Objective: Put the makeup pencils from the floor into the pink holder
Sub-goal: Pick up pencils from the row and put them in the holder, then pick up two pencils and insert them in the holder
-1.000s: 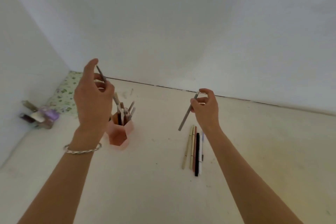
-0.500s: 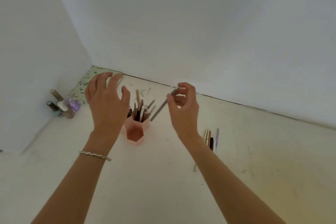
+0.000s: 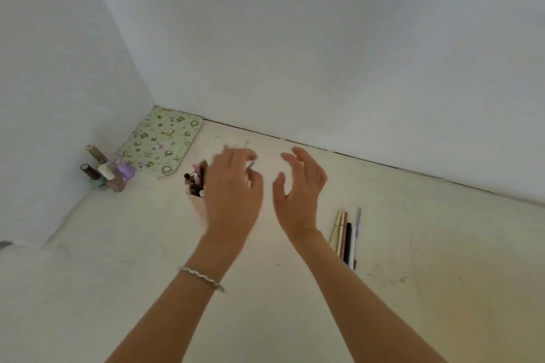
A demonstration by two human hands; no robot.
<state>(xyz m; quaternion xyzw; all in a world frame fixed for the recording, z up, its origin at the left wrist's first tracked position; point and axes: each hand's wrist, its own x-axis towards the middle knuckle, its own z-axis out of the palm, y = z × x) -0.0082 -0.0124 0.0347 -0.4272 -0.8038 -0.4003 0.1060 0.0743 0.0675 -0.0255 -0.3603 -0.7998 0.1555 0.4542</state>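
Five or so pencils [image 3: 345, 237] lie on the floor [image 3: 295, 303] near the empty right hand [image 3: 299, 191], fingers spread. Beyond, the blurred left hand [image 3: 233, 188] perhaps pinches one pencil over the pink holder [image 3: 197, 203]; next, drop it in.

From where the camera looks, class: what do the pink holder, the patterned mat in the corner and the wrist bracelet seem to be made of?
Pink holder: likely matte plastic; flat, even colour, no shine.
Patterned mat: possibly printed plastic or coated board; thin, flat, rounded corners, cartoon print. Fabric cannot be ruled out.
Bracelet: looks like silvery metal or beads; pale, bright links, blurred.
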